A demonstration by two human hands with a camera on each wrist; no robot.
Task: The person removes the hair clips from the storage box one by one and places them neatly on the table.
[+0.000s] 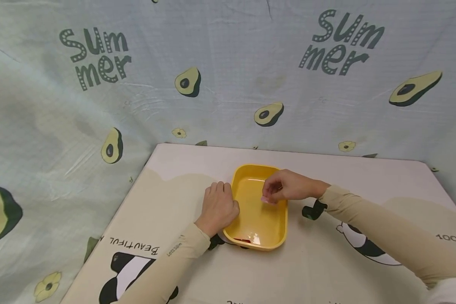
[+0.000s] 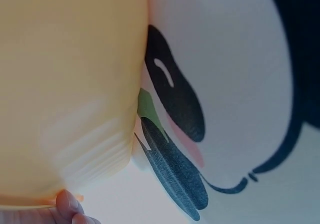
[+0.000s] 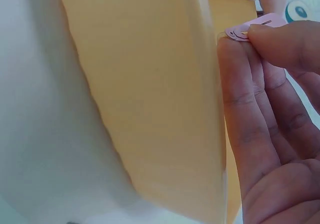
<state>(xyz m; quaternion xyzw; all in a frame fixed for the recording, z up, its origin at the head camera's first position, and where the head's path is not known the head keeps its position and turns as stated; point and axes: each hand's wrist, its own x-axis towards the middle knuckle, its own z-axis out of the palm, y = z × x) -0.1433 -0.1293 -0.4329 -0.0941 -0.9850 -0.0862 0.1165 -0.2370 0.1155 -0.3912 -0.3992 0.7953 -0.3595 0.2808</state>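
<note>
A yellow plastic tray [image 1: 256, 219] with rounded corners and raised walls stands on the table. My left hand [image 1: 218, 207] grips its left rim; in the left wrist view the fingertips [image 2: 66, 204] show at the tray's edge. Over the right part of the tray, my right hand [image 1: 290, 185] pinches a small pink snap hair clip [image 3: 262, 24] between thumb and index finger. The other right fingers are bent loosely beside the tray wall. Near the tray's front lies a thin dark-red piece [image 1: 242, 240].
The pale tablecloth [image 1: 308, 270] carries printed pandas and lettering. Behind and to the left hangs a light curtain [image 1: 228, 76] with avocado prints, close to the table's far edge.
</note>
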